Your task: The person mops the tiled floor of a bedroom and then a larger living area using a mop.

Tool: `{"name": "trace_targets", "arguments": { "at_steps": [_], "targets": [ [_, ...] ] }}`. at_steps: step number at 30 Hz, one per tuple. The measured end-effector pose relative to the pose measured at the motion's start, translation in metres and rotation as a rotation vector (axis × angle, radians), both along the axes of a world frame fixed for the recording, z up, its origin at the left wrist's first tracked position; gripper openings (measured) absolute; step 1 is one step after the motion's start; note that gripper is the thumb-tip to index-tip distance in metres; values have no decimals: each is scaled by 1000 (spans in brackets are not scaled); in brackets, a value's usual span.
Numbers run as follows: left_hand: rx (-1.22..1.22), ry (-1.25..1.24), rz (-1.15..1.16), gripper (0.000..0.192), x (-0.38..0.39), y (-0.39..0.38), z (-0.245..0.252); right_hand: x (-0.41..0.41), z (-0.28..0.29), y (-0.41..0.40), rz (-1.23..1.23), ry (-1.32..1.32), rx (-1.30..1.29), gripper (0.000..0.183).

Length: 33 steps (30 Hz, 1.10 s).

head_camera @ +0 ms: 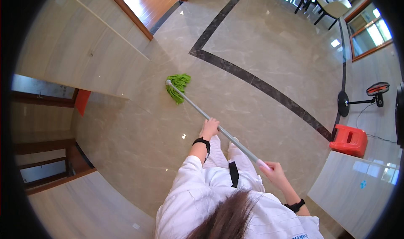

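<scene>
A string mop lies slantwise before me, its green mop head [178,88] spread on the glossy beige tile floor [164,122]. My left hand [210,127] is closed around the middle of the grey mop handle [235,140]. Near my body, my right hand [272,172] grips the pink end [263,165] of the same handle. Both wrists wear black bands. The fingers' undersides are hidden from this view.
At the right stand a red plastic stool [349,140] and a black fan [375,95] with a cord along the wall. Chairs [333,9] stand at the upper right. Marble-patterned walls [94,46] and doorways border the left, with a red mat [82,101] by one.
</scene>
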State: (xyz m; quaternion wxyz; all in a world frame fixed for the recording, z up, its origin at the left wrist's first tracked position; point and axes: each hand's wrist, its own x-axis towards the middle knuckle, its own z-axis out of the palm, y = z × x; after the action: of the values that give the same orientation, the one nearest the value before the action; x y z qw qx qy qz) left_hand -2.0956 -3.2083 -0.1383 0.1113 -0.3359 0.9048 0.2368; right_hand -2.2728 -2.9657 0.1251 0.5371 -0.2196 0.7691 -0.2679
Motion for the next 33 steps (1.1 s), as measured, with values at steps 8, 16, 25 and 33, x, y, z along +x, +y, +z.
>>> {"name": "trace_targets", "arguments": {
  "at_steps": [8, 16, 25, 33],
  "targets": [
    [27, 147, 161, 24, 55, -183, 5, 35, 0, -206, 218, 301, -113, 32],
    [-146, 288, 434, 25, 137, -260, -1, 107, -25, -325, 510, 365, -260, 24],
    [337, 930, 1223, 12, 217, -187, -46, 142, -30, -269, 439, -296, -748, 30],
    [-454, 776, 868, 13, 158, -111, -14, 154, -46, -217, 354, -758, -947, 41]
  ]
}}
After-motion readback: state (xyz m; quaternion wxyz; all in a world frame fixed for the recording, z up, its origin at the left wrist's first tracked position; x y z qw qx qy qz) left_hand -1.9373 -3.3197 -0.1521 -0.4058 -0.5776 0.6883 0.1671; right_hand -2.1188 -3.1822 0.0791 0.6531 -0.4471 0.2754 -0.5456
